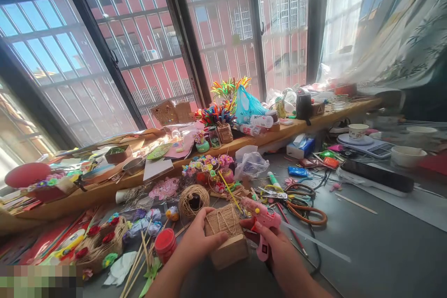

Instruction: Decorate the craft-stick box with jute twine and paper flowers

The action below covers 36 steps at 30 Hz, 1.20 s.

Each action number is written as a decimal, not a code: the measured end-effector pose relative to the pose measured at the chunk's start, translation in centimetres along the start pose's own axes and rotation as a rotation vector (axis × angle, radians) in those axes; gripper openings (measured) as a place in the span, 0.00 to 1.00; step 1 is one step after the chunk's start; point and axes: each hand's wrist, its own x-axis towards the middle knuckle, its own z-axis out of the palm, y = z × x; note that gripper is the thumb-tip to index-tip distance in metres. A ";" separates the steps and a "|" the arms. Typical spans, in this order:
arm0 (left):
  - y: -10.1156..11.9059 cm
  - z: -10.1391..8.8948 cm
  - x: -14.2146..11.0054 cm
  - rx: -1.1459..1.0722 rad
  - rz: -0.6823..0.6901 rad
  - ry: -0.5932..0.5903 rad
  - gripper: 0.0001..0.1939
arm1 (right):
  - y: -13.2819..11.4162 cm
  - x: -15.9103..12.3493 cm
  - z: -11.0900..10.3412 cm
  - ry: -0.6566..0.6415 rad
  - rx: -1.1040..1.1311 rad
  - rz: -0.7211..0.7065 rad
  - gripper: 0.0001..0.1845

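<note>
My left hand (200, 237) is wrapped round the left side of a small box (228, 251), its thumb lying across the front edge. Twine covers the upper part of the box, with a loose zigzag of cord on it. My right hand (275, 247) grips a pink hot glue gun (263, 216) by its handle. The gun's nozzle end points left, close to the box's far right corner. A clear glue stick (319, 242) sticks out of its back. Just behind the box lies a ball of twine (193, 199).
Scissors (307, 214) with brown handles lie right of the glue gun. A red-lidded jar (165, 244) and wooden sticks (138, 260) are left of my left arm. A phone (377, 176) and a scale (365, 145) stand at the right. Crafts crowd the wooden sill (286, 129).
</note>
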 end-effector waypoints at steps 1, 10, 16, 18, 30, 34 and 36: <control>0.1 -0.2 0.0 0.022 0.018 -0.009 0.37 | 0.0 0.0 0.0 -0.003 0.001 0.000 0.28; 1.8 -0.2 1.5 0.191 0.095 0.113 0.26 | 0.4 0.2 -0.3 0.007 0.014 0.010 0.28; 2.9 0.5 1.4 0.175 0.033 0.063 0.28 | 0.8 0.5 -0.5 0.006 0.018 0.011 0.26; 3.1 0.5 1.1 0.166 0.050 0.066 0.30 | 0.6 0.3 -0.4 0.003 0.021 -0.003 0.25; 3.6 0.0 -1.6 0.249 0.313 0.104 0.08 | -1.5 -0.2 0.2 0.054 0.097 -0.056 0.18; 2.5 -0.1 -2.4 0.520 0.427 -0.010 0.09 | -1.8 -0.2 0.1 0.081 0.148 -0.063 0.15; 1.3 0.0 -2.9 0.562 0.432 -0.046 0.11 | -1.9 -0.2 0.1 0.091 0.164 -0.056 0.15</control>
